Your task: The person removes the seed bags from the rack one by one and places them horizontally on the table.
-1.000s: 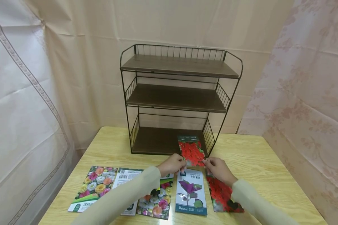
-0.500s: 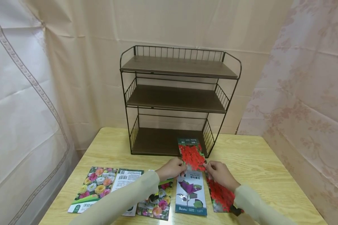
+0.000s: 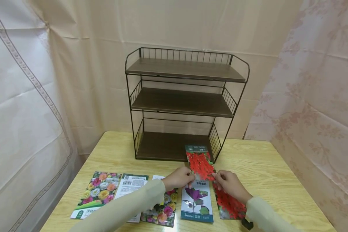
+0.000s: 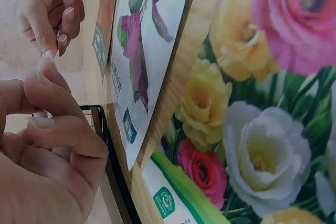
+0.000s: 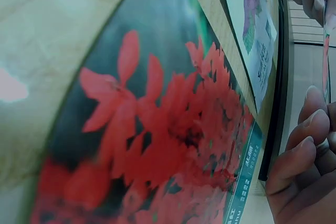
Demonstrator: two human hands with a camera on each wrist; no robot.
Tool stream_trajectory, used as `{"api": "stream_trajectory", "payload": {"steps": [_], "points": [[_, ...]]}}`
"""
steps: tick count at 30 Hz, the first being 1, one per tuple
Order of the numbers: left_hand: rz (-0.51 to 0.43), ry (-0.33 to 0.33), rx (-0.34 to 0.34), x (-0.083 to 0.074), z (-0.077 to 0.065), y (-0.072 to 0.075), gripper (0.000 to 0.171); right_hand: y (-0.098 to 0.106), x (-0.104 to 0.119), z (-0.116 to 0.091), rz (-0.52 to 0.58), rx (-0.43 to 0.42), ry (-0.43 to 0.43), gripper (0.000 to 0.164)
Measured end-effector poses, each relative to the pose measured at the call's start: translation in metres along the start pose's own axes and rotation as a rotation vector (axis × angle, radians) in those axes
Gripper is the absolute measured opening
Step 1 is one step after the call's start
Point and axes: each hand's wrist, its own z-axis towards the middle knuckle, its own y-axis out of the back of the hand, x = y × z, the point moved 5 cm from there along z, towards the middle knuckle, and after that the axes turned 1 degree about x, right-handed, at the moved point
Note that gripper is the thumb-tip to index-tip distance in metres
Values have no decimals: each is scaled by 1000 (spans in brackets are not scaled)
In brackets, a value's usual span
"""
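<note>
A seed packet with red flowers [image 3: 200, 164] is held up in front of the shelf's bottom tier, its dark printed end pointing away. My left hand [image 3: 179, 178] pinches its near left corner, and my right hand [image 3: 229, 184] pinches the near right side. Under and nearer than it lies a white packet with a purple-leaved plant [image 3: 195, 201] on the table. A second red-flower packet [image 3: 229, 204] lies below my right hand, filling much of the right wrist view. Beneath my left forearm is a packet with mixed flowers [image 3: 165, 212], partly covered by the sleeve.
A dark three-tier metal shelf [image 3: 182, 101] stands at the back of the wooden table [image 3: 255, 167]. Farther left lie a colourful flower packet [image 3: 100, 190] and a white packet with a barcode [image 3: 131, 185]. Curtains [image 3: 84, 80] hang behind and at both sides.
Both hands have drawn the held red-flower packet slightly toward me and a little to the right. It now covers more of the white packet's far end. The packets on the table have stayed put.
</note>
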Motion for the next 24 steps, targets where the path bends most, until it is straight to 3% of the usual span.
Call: {"api": "stream_trajectory", "payload": {"steps": [12,24], "points": [[45,9,8,3,-10,-14,26,0,-10,-15,32,30,-8,45],[33,-9,81,-6,-18,-22,32,5,-13,-31,46,21,-71,45]]}}
